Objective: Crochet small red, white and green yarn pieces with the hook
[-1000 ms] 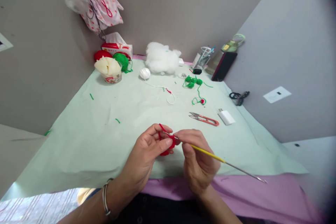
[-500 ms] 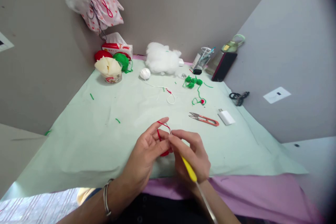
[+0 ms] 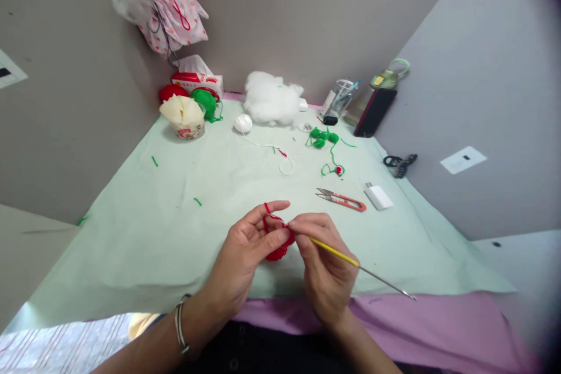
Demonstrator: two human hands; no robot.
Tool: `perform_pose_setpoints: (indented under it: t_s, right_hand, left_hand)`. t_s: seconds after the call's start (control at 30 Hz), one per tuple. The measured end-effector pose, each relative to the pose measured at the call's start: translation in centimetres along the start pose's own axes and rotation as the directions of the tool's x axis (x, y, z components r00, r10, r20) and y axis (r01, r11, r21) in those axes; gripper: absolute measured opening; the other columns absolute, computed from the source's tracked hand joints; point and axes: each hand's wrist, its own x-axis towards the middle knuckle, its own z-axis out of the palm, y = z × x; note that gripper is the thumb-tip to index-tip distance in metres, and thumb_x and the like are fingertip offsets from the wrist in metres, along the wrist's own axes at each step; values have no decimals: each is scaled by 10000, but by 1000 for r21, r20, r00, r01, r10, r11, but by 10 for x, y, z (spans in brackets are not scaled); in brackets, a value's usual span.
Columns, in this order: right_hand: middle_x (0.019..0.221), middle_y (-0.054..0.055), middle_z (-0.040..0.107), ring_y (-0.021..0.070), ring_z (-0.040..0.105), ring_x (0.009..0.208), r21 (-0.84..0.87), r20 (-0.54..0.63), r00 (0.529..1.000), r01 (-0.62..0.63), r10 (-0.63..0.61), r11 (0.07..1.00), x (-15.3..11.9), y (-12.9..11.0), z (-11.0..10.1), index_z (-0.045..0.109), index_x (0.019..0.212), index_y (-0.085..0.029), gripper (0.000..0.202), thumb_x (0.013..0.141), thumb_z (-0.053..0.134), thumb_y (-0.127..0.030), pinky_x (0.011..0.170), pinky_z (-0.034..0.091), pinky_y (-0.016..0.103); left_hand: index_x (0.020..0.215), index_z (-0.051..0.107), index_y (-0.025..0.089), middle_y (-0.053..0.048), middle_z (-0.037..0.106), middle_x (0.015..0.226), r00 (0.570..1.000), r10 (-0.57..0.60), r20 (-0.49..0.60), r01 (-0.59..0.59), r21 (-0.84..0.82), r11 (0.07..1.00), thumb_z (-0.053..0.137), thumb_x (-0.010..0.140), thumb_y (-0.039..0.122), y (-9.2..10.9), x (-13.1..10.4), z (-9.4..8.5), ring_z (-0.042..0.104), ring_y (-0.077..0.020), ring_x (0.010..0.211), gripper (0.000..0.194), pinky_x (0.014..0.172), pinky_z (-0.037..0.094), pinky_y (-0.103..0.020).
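Between thumb and fingers, my left hand (image 3: 245,245) pinches a small red crochet piece (image 3: 277,252). Red yarn (image 3: 266,209) loops around its raised index finger. My right hand (image 3: 328,263) grips a crochet hook (image 3: 335,252) by its yellow handle, and the hook's bare metal end points down to the right. The hook's working tip meets the red piece near my left fingertips; the exact stitch is hidden by my fingers. Ahead and to the right lie orange-handled thread snips (image 3: 342,199).
White stuffing (image 3: 272,99) and a white yarn ball (image 3: 242,123) lie at the back. Green crochet pieces (image 3: 323,137), a white charger (image 3: 378,196) and a phone (image 3: 375,112) are on the right. A paper cup (image 3: 186,120) and green yarn (image 3: 204,103) stand back left.
My right hand has turned, swinging the hook's rear end from pointing down toward me to pointing right. My left index finger has bent lower, and more of the red piece shows.
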Motion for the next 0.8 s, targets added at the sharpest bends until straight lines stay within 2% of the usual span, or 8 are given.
perform_pose_setpoints:
  t_s: [0.13,0.23,0.43,0.53,0.63,0.7,0.8]
  right_hand:
    - [1011,41,780,174,725,873,140,-46,992,-112,120,984,-1,4,2,795,1117,-289,247,1034,600,-162,745,621,317]
    - [1031,53,763,167,722,802,258,-44,980,-178,196,949,-2,6,2,789,1110,-278,228,1056,576,-218,696,624,326]
    - [965,49,747,195,712,832,252,-42,992,-101,115,962,-5,7,-2,771,1104,-285,221,1060,563,-222,720,610,375]
    - [944,41,758,199,716,850,134,-94,993,-61,74,989,-5,5,-2,765,1116,-283,251,1056,551,-167,748,607,387]
    - [977,52,777,211,722,919,-5,-80,996,25,-25,1000,-6,1,0,779,1120,-276,271,1040,562,-135,782,615,391]
    - [1009,61,785,216,724,951,-28,-62,996,55,-57,998,-7,0,1,783,1137,-278,279,1037,567,-133,785,622,391]
    - [1028,56,785,213,729,951,67,-86,996,26,-20,997,-10,2,3,772,1162,-292,284,1047,559,-143,778,627,388]
  left_hand:
    - [1246,762,221,13,670,831,999,14,-48,-15,-18,1000,897,801,251,4,1,1,638,-132,784,466,773,503,-260]
    - [1215,761,203,26,650,788,995,39,-87,-40,-14,999,903,785,261,6,2,2,628,-130,737,457,734,502,-262]
    - [1151,789,195,22,649,789,993,46,-111,-46,-3,999,910,784,272,5,1,1,589,-121,721,394,694,479,-248]
    - [1152,798,208,25,642,765,994,49,-96,-47,24,999,897,812,293,2,0,-1,571,-113,701,364,681,473,-243]
    - [1100,815,212,17,648,767,996,53,-66,-50,48,998,885,827,298,0,-1,-1,570,-113,706,295,676,471,-237]
    - [1135,804,222,18,648,789,996,53,-67,-51,30,998,883,825,277,1,-1,-1,578,-116,732,324,693,478,-234]
    - [1302,734,249,30,634,828,996,39,-82,-40,-13,999,881,827,249,4,-1,1,580,-113,766,496,723,483,-231]
